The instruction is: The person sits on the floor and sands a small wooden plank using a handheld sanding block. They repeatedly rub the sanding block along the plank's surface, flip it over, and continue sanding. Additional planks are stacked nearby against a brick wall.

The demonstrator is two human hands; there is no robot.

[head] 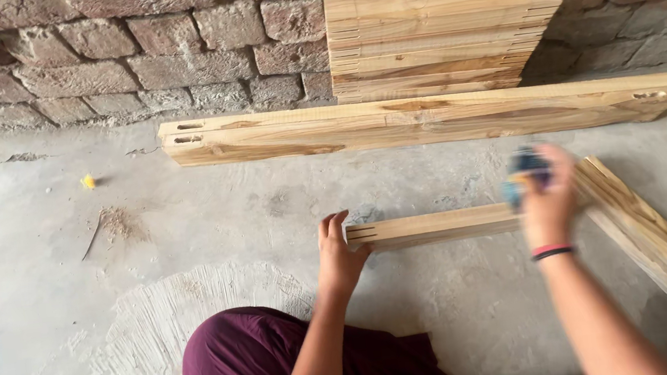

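— Nearest the lens, what shows?

— Maroon trouser cloth [262, 366] over a bent knee, low in the view, on the grey concrete floor [39, 274]. Both bare forearms reach away from it toward a short wooden slat [432, 226].

— How does that slat lie?

— Flat on the floor, long axis running left to right, slotted end pointing left. A long beam [427, 118] lies parallel beyond it, nearer the brick wall [79, 49]; stacked boards [442, 38] lean behind the beam.

— And the left hand [339, 250]?

— It rests at the slat's slotted left end, fingers extended and pressed against the wood, steadying rather than wrapping it.

— The right hand [546, 202]?

— Blurred, over the slat's right end, closed around a blue and yellow pad-like object [525, 172]; I cannot tell what kind. A red and black band sits on that wrist.

— Anything beside the slat's right end?

— An angled plank [663, 249], running diagonally back toward the camera's right.
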